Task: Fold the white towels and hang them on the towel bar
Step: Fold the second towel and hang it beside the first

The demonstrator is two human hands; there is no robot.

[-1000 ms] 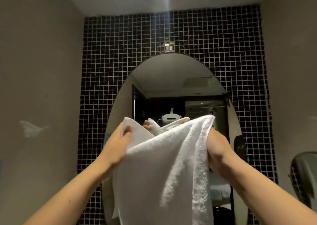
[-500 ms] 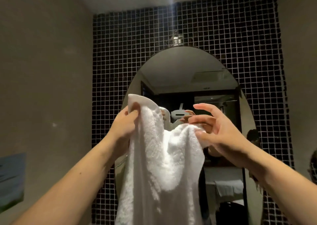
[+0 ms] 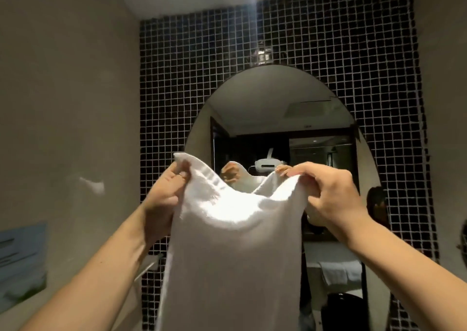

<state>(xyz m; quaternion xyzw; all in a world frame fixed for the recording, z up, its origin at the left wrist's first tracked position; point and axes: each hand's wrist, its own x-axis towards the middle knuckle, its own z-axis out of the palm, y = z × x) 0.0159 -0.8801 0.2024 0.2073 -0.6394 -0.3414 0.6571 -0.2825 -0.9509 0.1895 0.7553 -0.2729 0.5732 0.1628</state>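
Two hands on the white towel (image 3: 232, 249) again. Half a second back my right hand (image 3: 331, 194) was off it with the fingers spread, and the towel hung bunched and narrow from the left one alone. Now the right has pinched the top edge at its right corner, fingers curled over the hem. My left hand (image 3: 165, 194) still grips the top left corner, thumb on the front. With the hands pulled apart the top edge runs between them, sagging a bit in the middle, and the cloth drops as a wider flat panel out the bottom of the view.

I'm holding it up at about chest height in front of the oval mirror (image 3: 278, 103) on the black mosaic wall (image 3: 177, 90).

So I'd say the towel is only now squared up enough to start a proper fold. Nothing's folded or hung yet as far as I can tell. There's what looks like a chrome bar (image 3: 151, 262) low on the left, just behind my left forearm, probably the towel bar, but it's mostly hidden.
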